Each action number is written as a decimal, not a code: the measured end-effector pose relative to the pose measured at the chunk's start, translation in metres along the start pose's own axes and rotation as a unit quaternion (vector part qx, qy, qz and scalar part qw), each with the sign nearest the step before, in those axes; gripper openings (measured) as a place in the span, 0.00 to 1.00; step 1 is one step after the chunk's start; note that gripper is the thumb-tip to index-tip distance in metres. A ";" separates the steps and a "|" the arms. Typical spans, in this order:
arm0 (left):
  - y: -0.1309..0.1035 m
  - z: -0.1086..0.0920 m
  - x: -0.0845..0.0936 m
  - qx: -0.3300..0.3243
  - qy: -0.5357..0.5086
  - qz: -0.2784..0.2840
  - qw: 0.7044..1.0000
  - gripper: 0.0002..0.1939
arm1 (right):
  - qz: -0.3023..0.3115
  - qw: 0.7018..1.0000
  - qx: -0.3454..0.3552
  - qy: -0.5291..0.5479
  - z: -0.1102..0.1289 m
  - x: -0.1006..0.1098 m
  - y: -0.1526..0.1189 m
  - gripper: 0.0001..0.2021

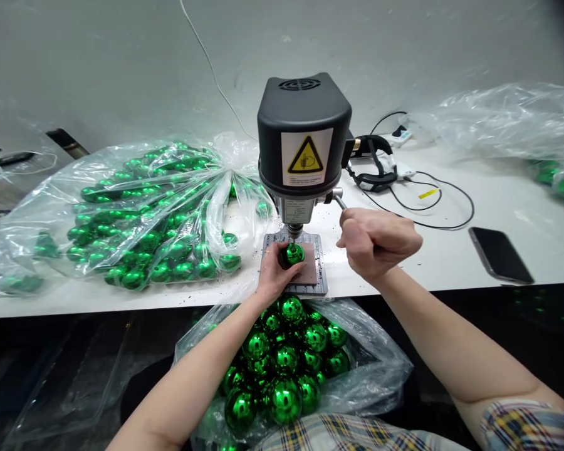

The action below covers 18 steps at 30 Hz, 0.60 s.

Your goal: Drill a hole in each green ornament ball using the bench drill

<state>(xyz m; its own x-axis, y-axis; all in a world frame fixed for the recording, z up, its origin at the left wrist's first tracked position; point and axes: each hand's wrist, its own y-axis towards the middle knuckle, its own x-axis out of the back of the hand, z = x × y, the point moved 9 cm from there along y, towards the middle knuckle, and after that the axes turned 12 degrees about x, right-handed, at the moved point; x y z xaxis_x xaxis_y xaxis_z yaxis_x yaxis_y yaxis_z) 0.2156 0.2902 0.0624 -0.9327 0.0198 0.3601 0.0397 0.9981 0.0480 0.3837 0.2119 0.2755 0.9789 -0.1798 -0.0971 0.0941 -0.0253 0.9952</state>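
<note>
A black bench drill press (305, 131) with a yellow warning label stands before me. Under its chuck, my left hand (279, 269) curls thumb and fingers around a shiny green ball ornament (294, 253). The ball rests on a brown pad (310, 272) on the drill's grey base (322, 287), and the drill bit comes down to its top. My right hand (378, 241) is closed in a fist around the feed lever (340, 202) at the drill's right side. More green balls (286, 357) fill an open clear plastic bag (380, 382) in my lap.
A big clear bag of green balls (160, 225) covers the table's left side. Behind the drill to the right lie a black strap headset (376, 166) and cables (472, 207). A phone (501, 254) lies near the front edge. Another plastic bag (512, 122) is at far right.
</note>
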 end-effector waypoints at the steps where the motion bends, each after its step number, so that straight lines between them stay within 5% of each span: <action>1: 0.000 0.000 0.001 0.001 0.000 -0.001 1.000 0.28 | 0.010 0.999 0.030 0.014 0.005 -0.001 -0.001 0.21; 4: -0.001 0.001 0.001 -0.003 -0.002 -0.003 1.000 0.28 | 0.011 0.999 0.040 0.010 0.007 -0.004 0.004 0.22; 10: 0.001 -0.002 -0.002 0.011 -0.029 0.013 0.999 0.27 | -0.109 0.956 -0.271 -0.025 -0.054 0.001 0.041 0.20; 15: -0.033 -0.042 0.051 0.046 0.056 -0.006 0.997 0.26 | -0.120 0.906 -0.397 0.080 -0.089 -0.010 0.049 0.21; 16: -0.047 -0.051 0.060 0.059 0.072 0.030 0.995 0.26 | -0.120 0.906 -0.397 0.086 -0.090 -0.010 0.049 0.21; 18: -0.085 -0.063 0.060 0.090 0.096 0.194 0.972 0.28 | -0.120 0.908 -0.390 0.092 -0.089 -0.010 0.048 0.20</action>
<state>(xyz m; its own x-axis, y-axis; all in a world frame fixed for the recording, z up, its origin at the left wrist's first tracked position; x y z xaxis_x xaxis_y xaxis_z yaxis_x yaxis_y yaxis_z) 0.1788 0.2029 0.1390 -0.7752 0.4028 0.4866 0.2959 0.9121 -0.2836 0.3944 0.3004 0.3251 0.9201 -0.0918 -0.3808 0.3386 0.6752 0.6553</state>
